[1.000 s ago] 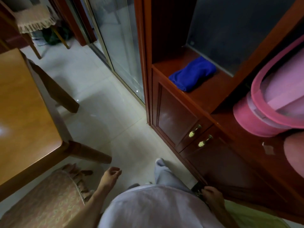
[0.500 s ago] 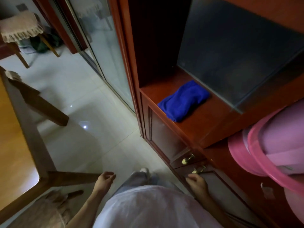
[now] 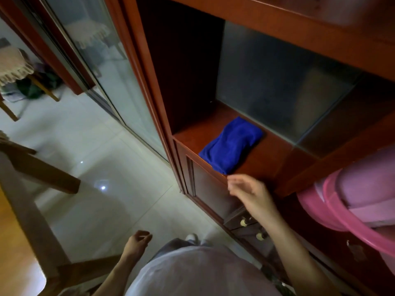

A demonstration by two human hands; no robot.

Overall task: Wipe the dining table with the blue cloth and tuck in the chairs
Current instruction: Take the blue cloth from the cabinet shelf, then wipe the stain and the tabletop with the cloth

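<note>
Red-brown cabinet [image 3: 265, 165] — pink tubs [image 3: 333, 208]

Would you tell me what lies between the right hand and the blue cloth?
Nothing: in the head view, the right hand is just short of the blue cloth.

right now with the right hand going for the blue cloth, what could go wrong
1. The blue cloth overhangs the shelf edge; a loose grip by the right hand may let it drop to the floor.
2. The pink basin sits just right of that arm; a wide swing back might knock it.
</note>
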